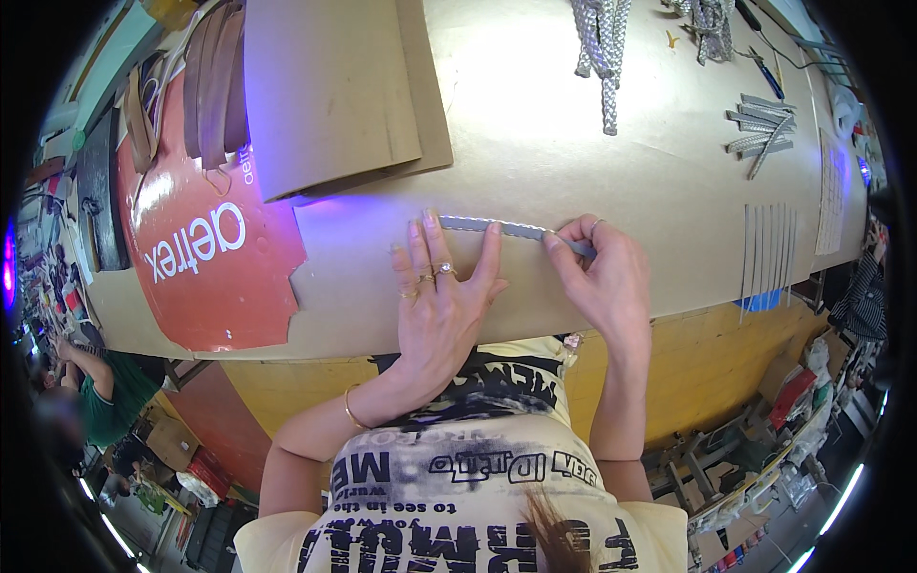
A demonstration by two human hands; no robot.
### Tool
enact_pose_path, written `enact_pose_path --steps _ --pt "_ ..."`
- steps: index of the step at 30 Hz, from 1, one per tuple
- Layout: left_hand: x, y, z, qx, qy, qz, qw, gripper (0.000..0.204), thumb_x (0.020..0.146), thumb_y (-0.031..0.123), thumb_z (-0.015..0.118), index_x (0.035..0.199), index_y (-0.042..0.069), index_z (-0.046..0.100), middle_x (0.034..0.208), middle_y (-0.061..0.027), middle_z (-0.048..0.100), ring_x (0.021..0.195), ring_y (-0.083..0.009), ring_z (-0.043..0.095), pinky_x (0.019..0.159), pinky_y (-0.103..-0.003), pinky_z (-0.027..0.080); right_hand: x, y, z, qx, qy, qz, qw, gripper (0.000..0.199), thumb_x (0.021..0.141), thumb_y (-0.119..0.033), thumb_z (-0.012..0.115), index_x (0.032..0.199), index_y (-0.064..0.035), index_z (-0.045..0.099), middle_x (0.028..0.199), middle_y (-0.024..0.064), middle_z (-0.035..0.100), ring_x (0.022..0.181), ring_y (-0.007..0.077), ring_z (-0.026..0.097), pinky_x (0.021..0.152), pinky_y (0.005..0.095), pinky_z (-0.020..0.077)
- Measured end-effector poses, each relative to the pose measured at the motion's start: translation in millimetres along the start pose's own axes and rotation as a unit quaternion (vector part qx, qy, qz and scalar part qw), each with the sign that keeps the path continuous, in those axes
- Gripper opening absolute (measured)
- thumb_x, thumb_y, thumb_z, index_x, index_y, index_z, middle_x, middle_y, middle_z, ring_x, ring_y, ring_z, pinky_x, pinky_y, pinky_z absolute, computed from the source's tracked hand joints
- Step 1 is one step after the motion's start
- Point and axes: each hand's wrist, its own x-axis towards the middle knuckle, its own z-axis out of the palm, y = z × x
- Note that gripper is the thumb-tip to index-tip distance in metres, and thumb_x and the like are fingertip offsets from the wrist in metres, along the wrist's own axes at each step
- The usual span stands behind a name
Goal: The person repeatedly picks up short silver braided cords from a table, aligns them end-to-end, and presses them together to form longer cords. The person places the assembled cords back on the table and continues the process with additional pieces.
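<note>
A narrow grey strip point(522, 230) with a silver braided edge lies crosswise on the brown-covered table point(382, 315) in front of me. My left hand point(441, 286) rests on it, fingers spread and stretched out, with the fingertips along its left part. The strip's left end is at my left fingertips. At the other end, my right hand point(604, 267) pinches the strip between thumb and fingers. Part of that end is hidden under the right fingers.
Folded cardboard point(344, 95) and a torn red sheet point(220, 277) lie left. Braided silver bundles point(602, 53) sit at the far side. Short grey strips point(762, 129), long thin strips point(769, 244) and a blue-handled tool point(767, 76) are at right. A person in green point(119, 392) is at left.
</note>
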Motion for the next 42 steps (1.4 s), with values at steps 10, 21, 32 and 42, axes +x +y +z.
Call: enact_pose_path --steps 10,21,32,42 --pt "-1 25 -7 -0.222 -0.061 0.038 0.972 0.080 0.089 0.047 0.065 0.153 0.011 0.034 0.159 -0.0160 0.029 0.147 -0.0374 0.026 0.113 -0.059 0.027 2 -5 -4 -0.032 -0.026 0.028 0.999 0.023 0.084 -0.026 0.067 0.084 -0.0030 0.070 0.064 0.0111 0.067 0.062 0.0291 0.067 0.061 0.0388 0.0500" --pt "5 33 5 -0.188 -0.048 0.070 0.978 0.089 0.084 0.056 0.064 0.150 0.004 0.036 0.159 -0.0127 0.031 0.147 -0.0250 0.029 0.119 -0.040 0.024 -11 34 -14 0.116 0.008 0.052 0.992 0.025 0.088 -0.022 0.071 0.083 0.0024 0.068 0.061 0.0100 0.061 0.052 0.0143 0.054 0.052 0.0293 0.0430" --pt "9 33 -2 -0.138 -0.049 0.085 0.986 0.084 0.086 0.059 0.060 0.150 0.008 0.040 0.157 -0.0160 0.033 0.146 -0.0282 0.031 0.118 -0.041 0.026 -8 30 -20 0.099 -0.020 0.067 0.993 0.021 0.090 -0.017 0.069 0.081 0.0026 0.066 0.063 0.0004 0.057 0.058 0.0055 0.046 0.052 0.0249 0.0369" --pt "13 48 -4 -0.107 -0.023 0.082 0.991 0.077 0.082 0.059 0.064 0.147 0.021 0.046 0.149 -0.0277 0.040 0.138 -0.0388 0.042 0.115 -0.046 0.032 -7 31 -17 0.066 0.019 0.060 0.996 0.026 0.084 -0.022 0.071 0.078 0.0022 0.068 0.057 0.0099 0.060 0.049 0.0164 0.053 0.051 0.0328 0.0418"
